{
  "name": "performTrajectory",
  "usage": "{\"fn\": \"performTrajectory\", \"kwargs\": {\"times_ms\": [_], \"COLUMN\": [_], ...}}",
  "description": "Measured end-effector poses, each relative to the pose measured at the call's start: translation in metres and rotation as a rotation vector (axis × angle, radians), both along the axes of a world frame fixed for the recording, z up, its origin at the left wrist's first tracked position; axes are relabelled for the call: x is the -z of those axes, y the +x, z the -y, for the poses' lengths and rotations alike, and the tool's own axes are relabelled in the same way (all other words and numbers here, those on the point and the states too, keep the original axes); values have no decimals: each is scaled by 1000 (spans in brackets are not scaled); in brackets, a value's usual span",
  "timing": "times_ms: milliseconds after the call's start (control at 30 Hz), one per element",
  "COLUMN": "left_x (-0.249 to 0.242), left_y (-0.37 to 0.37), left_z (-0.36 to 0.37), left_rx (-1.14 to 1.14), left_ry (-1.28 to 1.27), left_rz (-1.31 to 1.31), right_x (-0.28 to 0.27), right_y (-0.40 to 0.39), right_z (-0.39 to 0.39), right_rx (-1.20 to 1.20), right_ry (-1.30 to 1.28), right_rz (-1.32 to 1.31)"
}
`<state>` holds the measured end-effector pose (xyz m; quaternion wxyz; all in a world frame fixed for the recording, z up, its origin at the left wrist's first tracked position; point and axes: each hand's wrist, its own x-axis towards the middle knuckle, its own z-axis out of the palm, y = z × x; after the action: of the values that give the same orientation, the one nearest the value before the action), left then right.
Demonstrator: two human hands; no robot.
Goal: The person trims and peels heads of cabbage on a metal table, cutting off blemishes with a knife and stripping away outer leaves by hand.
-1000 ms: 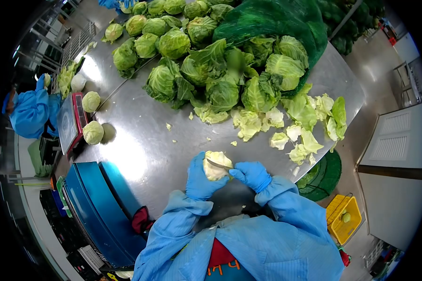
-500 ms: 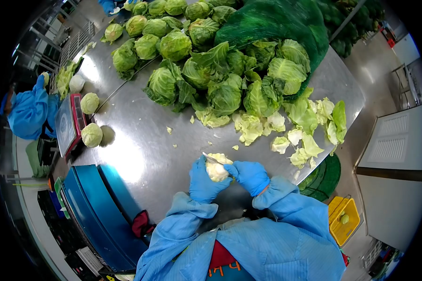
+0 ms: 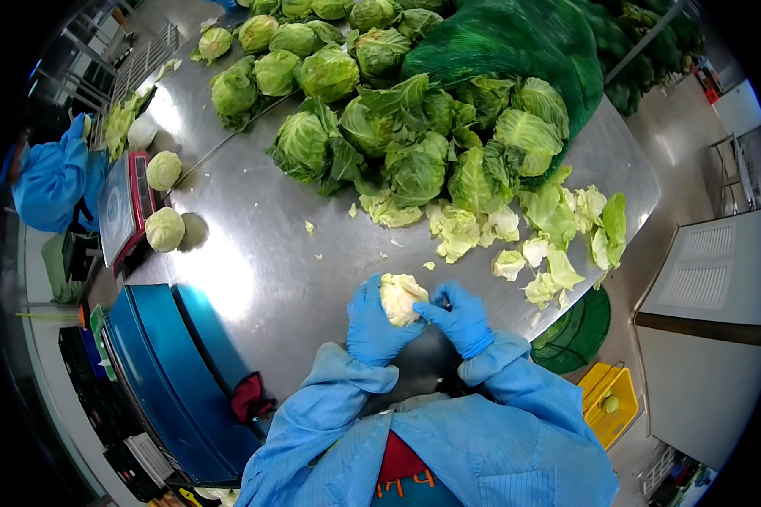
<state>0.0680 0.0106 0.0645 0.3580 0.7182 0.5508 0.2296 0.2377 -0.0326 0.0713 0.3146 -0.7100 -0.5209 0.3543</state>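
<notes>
A small, pale, trimmed cabbage head (image 3: 402, 298) is held above the near edge of the steel table (image 3: 279, 245). My left hand (image 3: 376, 325), in a blue glove, wraps round its left side and underside. At its right side is my right hand (image 3: 458, 318), also gloved, with curled fingers pinched close to the cabbage; what they hold, if anything, is too small to make out. Beyond my hands, loose pale leaves (image 3: 452, 231) lie in front of a pile of green cabbages (image 3: 414, 169).
A green mesh sack (image 3: 516, 59) lies behind the pile. Two trimmed cabbages (image 3: 165, 230) sit beside a red scale (image 3: 139, 198). A person in blue (image 3: 51, 186) is at far left. Blue panels (image 3: 165, 363) stand near left; a yellow crate (image 3: 610, 404) is at right.
The held cabbage has turned, showing a different side, and moved slightly right. My right hand has shifted a little, its fingers more curled. The whole view has shifted slightly.
</notes>
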Motion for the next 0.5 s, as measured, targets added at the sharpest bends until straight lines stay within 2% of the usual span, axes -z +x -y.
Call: {"fn": "performTrajectory", "kwargs": {"times_ms": [33,133,233,333,367,433,467,500], "left_x": [-1,0,3,1,-1,-34,-45,-38], "left_y": [-1,-1,-2,-5,-6,8,16,23], "left_z": [0,2,6,15,16,15,17,15], "left_rx": [12,50,87,158,185,182,169,159], "left_ry": [0,-2,46,103,123,116,103,120], "left_rz": [1,-14,-40,-82,-100,-406,-560,-596], "right_x": [-3,1,2,11,7,-1,-7,-14], "right_y": [0,19,19,35,35,28,20,7], "right_z": [-3,-21,-31,-47,-45,-36,-30,-24], "right_rx": [66,-202,-355,-561,-550,-541,-526,-512], "right_ry": [89,33,-64,-207,-214,-234,-209,-181], "right_rz": [-75,-331,-72,-142,-116,-67,61,187]}}
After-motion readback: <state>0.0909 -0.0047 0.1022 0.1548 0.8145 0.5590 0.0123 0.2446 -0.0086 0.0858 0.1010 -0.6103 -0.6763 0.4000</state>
